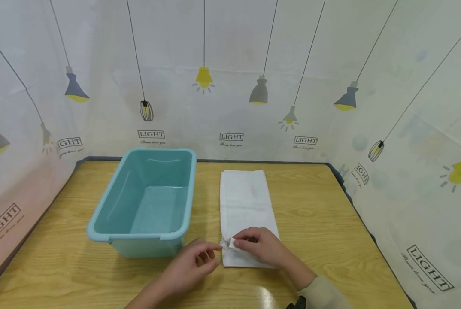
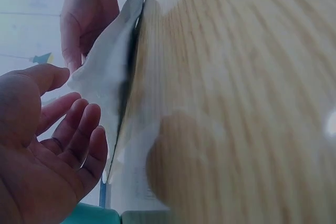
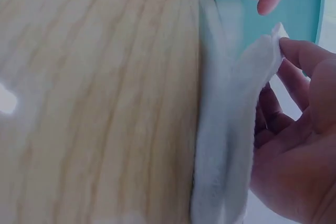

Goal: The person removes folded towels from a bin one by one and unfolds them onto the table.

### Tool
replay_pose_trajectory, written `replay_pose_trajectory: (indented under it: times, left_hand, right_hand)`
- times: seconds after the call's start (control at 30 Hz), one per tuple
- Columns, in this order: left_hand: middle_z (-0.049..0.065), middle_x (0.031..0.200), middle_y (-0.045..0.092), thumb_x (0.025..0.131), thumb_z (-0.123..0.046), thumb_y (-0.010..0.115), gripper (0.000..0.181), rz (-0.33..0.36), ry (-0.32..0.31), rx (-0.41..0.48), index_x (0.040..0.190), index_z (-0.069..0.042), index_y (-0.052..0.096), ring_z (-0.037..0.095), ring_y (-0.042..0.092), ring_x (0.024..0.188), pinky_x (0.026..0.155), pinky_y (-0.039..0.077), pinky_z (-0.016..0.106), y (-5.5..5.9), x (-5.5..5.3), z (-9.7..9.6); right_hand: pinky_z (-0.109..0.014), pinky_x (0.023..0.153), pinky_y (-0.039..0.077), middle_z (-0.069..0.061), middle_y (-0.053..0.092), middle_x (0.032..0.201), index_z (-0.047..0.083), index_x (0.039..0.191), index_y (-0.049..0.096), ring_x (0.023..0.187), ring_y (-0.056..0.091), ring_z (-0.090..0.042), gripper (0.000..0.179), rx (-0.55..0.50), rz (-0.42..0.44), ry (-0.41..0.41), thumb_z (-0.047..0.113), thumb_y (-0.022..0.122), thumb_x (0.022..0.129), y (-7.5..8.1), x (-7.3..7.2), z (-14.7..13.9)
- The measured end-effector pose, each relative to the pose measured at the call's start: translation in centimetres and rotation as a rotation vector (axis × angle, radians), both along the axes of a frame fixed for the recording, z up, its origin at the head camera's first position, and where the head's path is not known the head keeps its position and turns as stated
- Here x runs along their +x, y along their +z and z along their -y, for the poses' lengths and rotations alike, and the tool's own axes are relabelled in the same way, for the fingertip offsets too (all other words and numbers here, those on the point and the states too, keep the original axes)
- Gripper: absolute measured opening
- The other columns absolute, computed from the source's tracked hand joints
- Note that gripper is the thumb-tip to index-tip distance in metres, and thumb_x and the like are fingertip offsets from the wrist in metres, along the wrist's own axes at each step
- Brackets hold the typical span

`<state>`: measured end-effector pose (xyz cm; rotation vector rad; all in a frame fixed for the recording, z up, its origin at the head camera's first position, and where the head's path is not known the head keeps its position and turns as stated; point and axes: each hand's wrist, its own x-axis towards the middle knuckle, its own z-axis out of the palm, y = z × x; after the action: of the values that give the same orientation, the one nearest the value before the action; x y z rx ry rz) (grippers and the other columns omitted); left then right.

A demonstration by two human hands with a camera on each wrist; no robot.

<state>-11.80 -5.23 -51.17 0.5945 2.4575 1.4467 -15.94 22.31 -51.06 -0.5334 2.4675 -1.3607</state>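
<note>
A white folded towel point(image 1: 246, 201) lies lengthwise on the wooden table. My right hand point(image 1: 263, 246) is over its near part and pinches a small raised fold of the cloth between thumb and fingers. In the right wrist view, the pinched towel edge point(image 3: 262, 56) stands up from the table. To the left of the towel is my left hand point(image 1: 193, 264), its index fingertip right at the towel's left edge. The left wrist view shows the left hand's fingers point(image 2: 79, 124) loosely bent, with a gap to the thumb and nothing held.
A light-blue plastic tub point(image 1: 192, 189) stands left of the towel, just beyond my left hand. The table point(image 1: 311, 206) is wood-grained. White sheets point(image 1: 230, 107) printed with hanging lamps surround its back and sides.
</note>
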Motion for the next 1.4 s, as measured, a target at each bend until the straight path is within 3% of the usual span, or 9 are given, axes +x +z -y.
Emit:
replay_pose_trajectory:
  times: [0.27,0.53,0.73,0.9,1.1,1.4]
  left_hand:
    - [-0.001,0.107,0.065,0.105,-0.031,0.076,0.032,0.004,-0.009,-0.040,0.133,-0.016,0.078,0.008,0.061,0.094,0.082,0.054,0.023,-0.5,-1.1,-1.2]
    - [0.000,0.104,0.055,0.100,-0.034,0.083,0.054,-0.075,-0.039,-0.249,0.151,-0.022,0.070,0.010,0.049,0.083,0.070,0.045,0.025,-1.1,-3.3,-3.4]
    - [0.000,0.103,0.051,0.091,-0.035,0.091,0.065,-0.078,-0.054,-0.344,0.150,-0.020,0.069,0.011,0.045,0.078,0.066,0.041,0.025,-0.6,-4.0,-4.2]
    - [0.000,0.102,0.049,0.088,-0.035,0.094,0.068,-0.036,-0.040,-0.347,0.150,-0.020,0.069,0.013,0.045,0.077,0.065,0.040,0.025,-0.4,-4.2,-4.4]
    - [0.000,0.100,0.048,0.087,-0.035,0.095,0.070,-0.019,-0.033,-0.337,0.150,-0.020,0.069,0.014,0.044,0.077,0.064,0.039,0.025,-0.3,-4.3,-4.3]
    - [0.001,0.099,0.048,0.086,-0.034,0.096,0.071,0.010,-0.034,-0.331,0.149,-0.018,0.069,0.014,0.044,0.077,0.064,0.038,0.025,-0.3,-4.5,-4.3]
  right_hand:
    - [-0.022,0.071,0.049,-0.002,0.077,0.100,0.015,0.114,0.083,0.082,0.061,-0.009,0.018,-0.032,-0.004,-0.067,0.030,0.075,0.106,0.0,-0.5,-0.5]
    - [-0.024,0.066,0.056,-0.006,0.075,0.106,0.011,0.118,0.076,0.079,0.064,-0.010,0.017,-0.060,0.009,-0.176,0.024,0.074,0.106,0.3,-1.5,-2.3]
    - [-0.026,0.071,0.057,-0.009,0.074,0.114,0.015,0.129,0.077,0.083,0.064,-0.014,0.025,-0.070,0.000,-0.287,0.024,0.075,0.106,0.5,-2.1,-4.5]
    - [-0.026,0.078,0.060,-0.011,0.073,0.122,0.014,0.131,0.076,0.093,0.067,-0.017,0.026,-0.086,-0.018,-0.372,0.025,0.073,0.108,0.5,-2.5,-7.0]
    - [-0.031,0.077,0.063,-0.015,0.072,0.120,0.006,0.130,0.074,0.088,0.069,-0.013,0.027,-0.128,-0.054,-0.455,0.022,0.072,0.108,0.8,-2.2,-9.6]
    - [-0.030,0.079,0.064,-0.013,0.069,0.122,0.004,0.136,0.070,0.089,0.067,-0.011,0.033,-0.143,-0.025,-0.583,0.023,0.072,0.109,1.1,-1.0,-12.9]
